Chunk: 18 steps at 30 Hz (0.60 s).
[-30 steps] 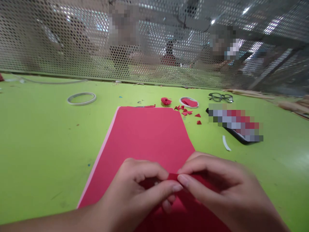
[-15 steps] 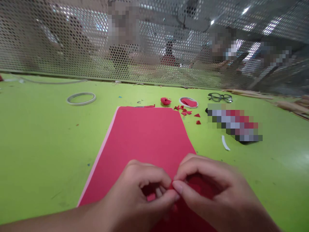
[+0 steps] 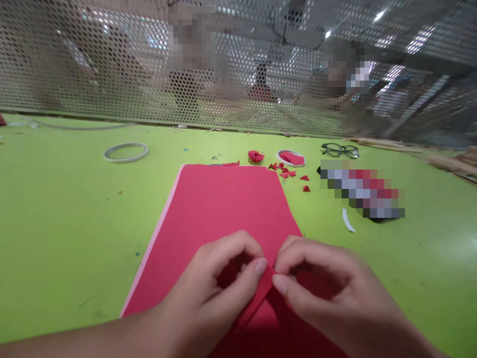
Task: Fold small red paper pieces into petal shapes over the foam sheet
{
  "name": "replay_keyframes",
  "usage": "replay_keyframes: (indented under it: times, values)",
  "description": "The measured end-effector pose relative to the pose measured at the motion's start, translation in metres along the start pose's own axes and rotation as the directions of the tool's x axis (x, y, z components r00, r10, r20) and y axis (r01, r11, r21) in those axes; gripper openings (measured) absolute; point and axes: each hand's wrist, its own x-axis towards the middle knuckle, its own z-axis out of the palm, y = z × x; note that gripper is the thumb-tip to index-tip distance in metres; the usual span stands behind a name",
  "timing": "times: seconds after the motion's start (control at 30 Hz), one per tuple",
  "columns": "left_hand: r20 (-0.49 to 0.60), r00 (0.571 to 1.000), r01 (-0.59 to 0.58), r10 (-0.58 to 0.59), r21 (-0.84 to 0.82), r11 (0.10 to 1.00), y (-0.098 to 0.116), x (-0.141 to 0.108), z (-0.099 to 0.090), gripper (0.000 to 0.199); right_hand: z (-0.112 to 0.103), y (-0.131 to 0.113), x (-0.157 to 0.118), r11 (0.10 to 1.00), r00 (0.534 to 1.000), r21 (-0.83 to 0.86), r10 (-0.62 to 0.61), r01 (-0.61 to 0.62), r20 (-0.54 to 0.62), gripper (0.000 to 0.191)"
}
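Between my hands is a small piece of red paper (image 3: pixel 264 286), held above a stack of large red sheets (image 3: pixel 227 204). My left hand (image 3: pixel 219 278) pinches its upper left part between thumb and fingers. At its right corner, the thumb and fingertips of my right hand (image 3: pixel 320 283) are closed on it. Part of the piece is hidden behind the left thumb. Beyond the sheets lie a pleated red paper rosette (image 3: pixel 255 156) and several small folded red triangles (image 3: pixel 288 174).
A white ring (image 3: pixel 290 164) holds red paper pieces at the back. Another tape-like ring (image 3: pixel 125 152) lies at the left. Eyeglasses (image 3: pixel 340 150), a blurred-out dark-edged object (image 3: pixel 359 194) and a white strip (image 3: pixel 348 220) are at the right. A perforated metal screen (image 3: pixel 223 99) borders the green table (image 3: pixel 67 223).
My left thumb and fingers have shifted slightly up and left, and more of the red piece now shows. The right hand has barely moved.
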Motion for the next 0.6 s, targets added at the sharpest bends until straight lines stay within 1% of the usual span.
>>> replay_keyframes:
  times: [0.2,0.27,0.33,0.4,0.47,0.5,0.53,0.6]
  values:
    - [-0.063,0.990,-0.115,0.127,0.162,0.980,0.001,-0.002,0.002,0.023,0.002,0.001,0.000,0.982,0.994,0.155,0.102,-0.106,0.032,0.010]
    - [-0.072,0.988,-0.123,0.139,0.188,0.974,0.001,-0.003,0.002,0.022,0.003,0.005,0.001,0.973,0.992,0.200,0.110,-0.119,0.053,0.008]
    - [-0.078,0.989,-0.108,0.125,0.195,0.975,0.000,-0.003,0.002,0.021,0.004,0.009,0.003,0.963,0.990,0.235,0.118,-0.135,0.083,0.008]
    - [-0.087,0.990,-0.092,0.108,0.170,0.981,-0.001,-0.002,0.002,0.020,0.004,0.012,0.003,0.949,0.985,0.270,0.141,-0.163,0.100,0.009]
    - [-0.099,0.991,-0.078,0.088,0.106,0.991,0.000,0.000,0.000,0.018,0.003,0.014,0.004,0.938,0.982,0.296,0.158,-0.181,0.102,0.011]
    - [-0.078,0.993,-0.082,0.087,0.064,0.995,0.000,0.000,0.000,0.017,0.001,0.014,0.004,0.936,0.983,0.301,0.162,-0.182,0.092,0.012]
    - [-0.091,0.995,-0.040,0.041,0.009,0.999,0.002,0.001,-0.001,0.013,-0.001,0.014,0.004,0.937,0.983,0.299,0.167,-0.183,0.078,0.013]
    - [-0.075,0.996,0.045,-0.054,-0.115,0.992,0.004,0.004,-0.002,0.011,-0.006,0.013,0.004,0.934,0.981,0.301,0.186,-0.192,0.050,0.017]
